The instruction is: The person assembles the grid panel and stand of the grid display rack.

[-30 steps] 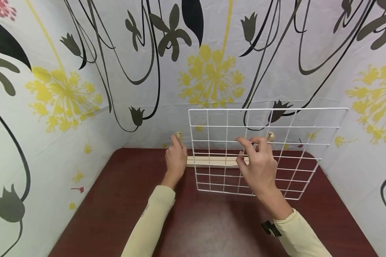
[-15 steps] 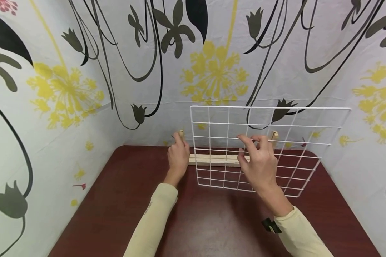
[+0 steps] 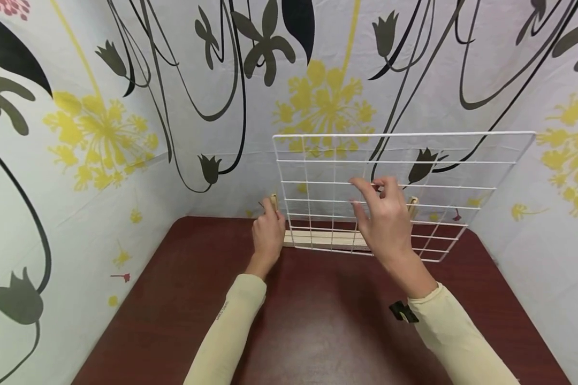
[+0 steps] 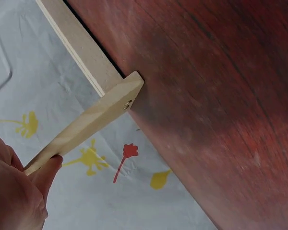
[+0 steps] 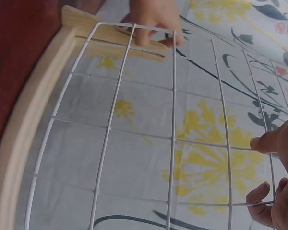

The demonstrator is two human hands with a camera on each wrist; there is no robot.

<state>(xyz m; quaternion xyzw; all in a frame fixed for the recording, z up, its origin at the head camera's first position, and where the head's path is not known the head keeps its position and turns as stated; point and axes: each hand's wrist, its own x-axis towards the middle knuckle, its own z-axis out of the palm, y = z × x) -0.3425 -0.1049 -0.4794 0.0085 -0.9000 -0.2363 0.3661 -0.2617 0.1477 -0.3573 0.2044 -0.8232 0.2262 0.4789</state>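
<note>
A white wire grid panel (image 3: 404, 133) is held up in my right hand (image 3: 387, 230), whose thumb and fingers grip its wires near the middle. In the head view its bottom edge overlaps the base of a pale wooden stand (image 3: 322, 239); whether they touch, I cannot tell. My left hand (image 3: 268, 235) pinches the stand's left upright, near its free end, seen in the left wrist view as a flat wooden arm (image 4: 91, 122). The right upright (image 3: 413, 206) shows through the wires, partly hidden by my right hand. In the right wrist view, fingers (image 5: 259, 143) hook the wires.
The stand lies along the back of a dark red-brown table (image 3: 298, 321). Behind and on both sides hangs a white cloth (image 3: 250, 133) printed with flowers. A small black thing (image 3: 403, 312) is fixed at the right sleeve's cuff.
My right hand has lifted the wire grid panel, so its lower edge has risen from in front of the stand to the stand's base. My left hand keeps its hold on the upright.
</note>
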